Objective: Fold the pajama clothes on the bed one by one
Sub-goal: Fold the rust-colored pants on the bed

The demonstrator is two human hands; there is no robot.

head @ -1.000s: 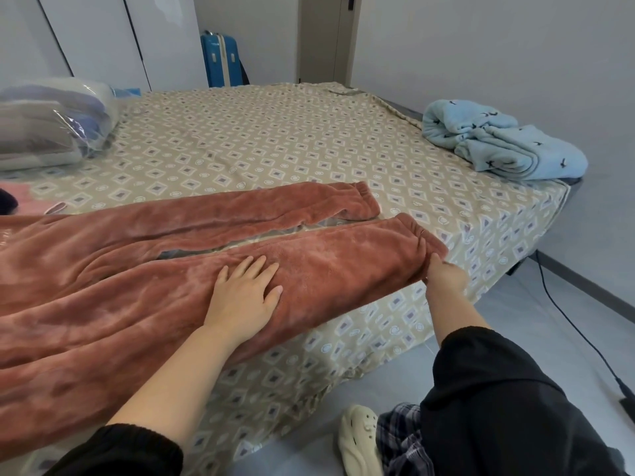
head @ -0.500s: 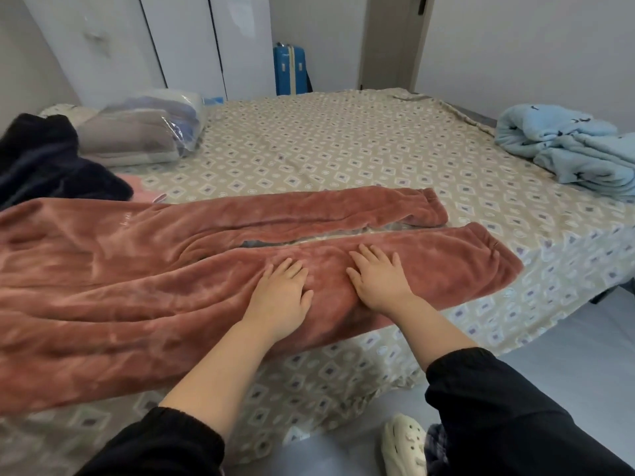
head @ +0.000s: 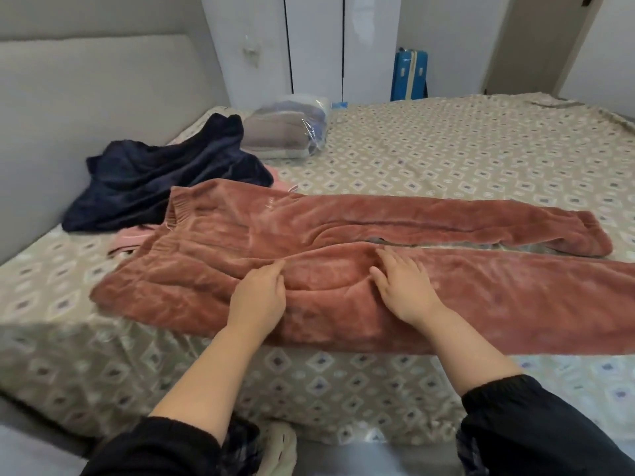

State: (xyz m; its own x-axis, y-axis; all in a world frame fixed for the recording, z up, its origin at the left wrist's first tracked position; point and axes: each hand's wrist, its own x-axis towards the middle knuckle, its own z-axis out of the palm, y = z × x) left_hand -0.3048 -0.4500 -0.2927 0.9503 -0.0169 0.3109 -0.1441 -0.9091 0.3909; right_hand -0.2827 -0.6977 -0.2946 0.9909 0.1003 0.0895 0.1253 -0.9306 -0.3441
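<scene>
– Found the pajama pants (head: 220,242) where?
– Spread flat along the near edge of the bed (head: 446,159), waistband leftward.
– And the left hand (head: 257,297)?
– Pinched a fabric fold.
– The right hand (head: 405,290)?
– Pressed flat, fingers straight, near the crotch.

Pants (head: 343,231) on bed (head: 464,149), garment (head: 165,180) behind, perhaps linens (head: 285,132) beyond

The pajama trousers (head: 343,242) are plain terracotta-pink fleece. Under them the bedsheet (head: 446,149) is beige, patterned with white diamonds around grey-blue squares. Behind the trousers' waistband a navy garment (head: 165,180) lies over a pale pink garment (head: 130,240). Far beyond the trousers stands a bright blue suitcase (head: 410,75) with a yellowish stripe; on their near side are black sleeves (head: 536,427).
</scene>
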